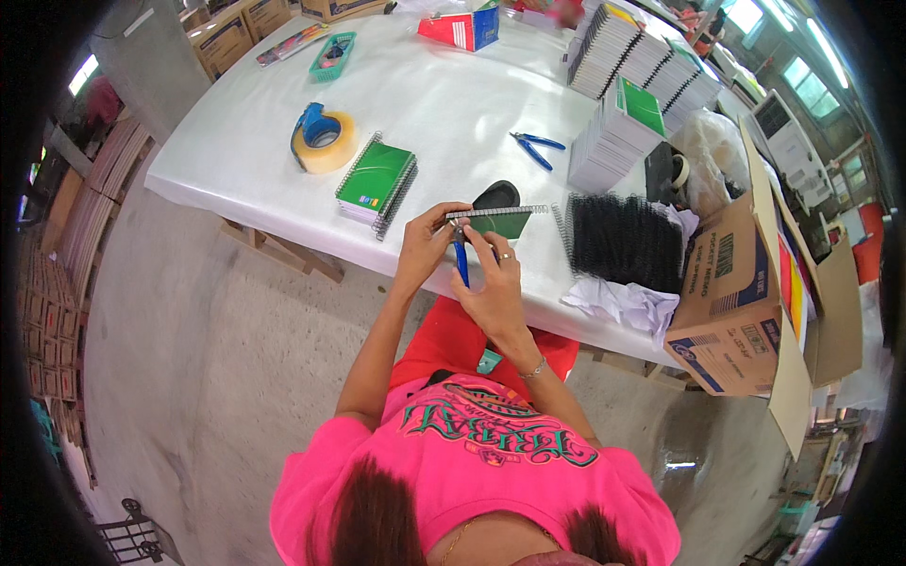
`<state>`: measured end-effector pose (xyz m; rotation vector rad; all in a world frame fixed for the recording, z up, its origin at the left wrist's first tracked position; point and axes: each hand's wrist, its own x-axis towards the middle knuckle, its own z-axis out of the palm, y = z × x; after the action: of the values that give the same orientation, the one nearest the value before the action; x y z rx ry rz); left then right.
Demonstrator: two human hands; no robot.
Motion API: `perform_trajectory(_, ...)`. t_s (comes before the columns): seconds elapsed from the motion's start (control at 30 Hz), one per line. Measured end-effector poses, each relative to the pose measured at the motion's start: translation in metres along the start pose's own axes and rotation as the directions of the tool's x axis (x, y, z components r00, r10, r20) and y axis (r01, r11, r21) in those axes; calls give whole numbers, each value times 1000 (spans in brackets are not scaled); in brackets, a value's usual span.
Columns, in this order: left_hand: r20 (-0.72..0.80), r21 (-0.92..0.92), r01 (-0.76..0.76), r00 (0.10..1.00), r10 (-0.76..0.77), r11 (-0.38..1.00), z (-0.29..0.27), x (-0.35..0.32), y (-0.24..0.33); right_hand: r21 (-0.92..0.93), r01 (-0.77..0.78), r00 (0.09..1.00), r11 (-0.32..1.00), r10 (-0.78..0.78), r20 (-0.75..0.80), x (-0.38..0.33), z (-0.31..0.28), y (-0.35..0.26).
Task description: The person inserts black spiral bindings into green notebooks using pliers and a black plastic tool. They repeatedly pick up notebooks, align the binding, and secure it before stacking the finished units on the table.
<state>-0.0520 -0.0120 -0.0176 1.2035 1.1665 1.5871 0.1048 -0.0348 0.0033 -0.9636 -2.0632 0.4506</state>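
Note:
At the table's near edge, my left hand (427,243) grips the left end of a small green spiral notebook (510,224), its wire binding running along the top. My right hand (496,288) is closed around blue-handled pliers (461,259). The jaws meet the left end of the binding, partly hidden by my fingers. Just behind the notebook lies a black oval object (497,194). To its left is a stack of green spiral notebooks (377,179). Black binding coils (618,241) are bunched on the right. A second pair of blue-handled pliers (538,149) lies farther back.
A tape dispenser (323,140) and a teal basket (332,57) stand at the left on the white table (226,141). Tall notebook stacks (609,141) rise at the back right. Crumpled white paper (628,307) and an open cardboard box (727,292) flank the coils.

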Motion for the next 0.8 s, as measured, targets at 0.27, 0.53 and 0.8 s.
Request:
perform_trajectory(0.27, 35, 71, -10, 999, 8, 997, 0, -3, 4, 4, 3, 1000, 1000, -3, -7, -1, 8, 4)
perform_trajectory(0.53, -20, 245, -57, 998, 64, 968, 3, -10, 6, 438, -227, 974, 870, 191, 124, -4, 12, 9)
perform_trajectory(0.8, -92, 314, -71, 990, 105, 947, 3, -9, 22, 701, -627, 779, 339, 251, 575, 10, -18, 30)
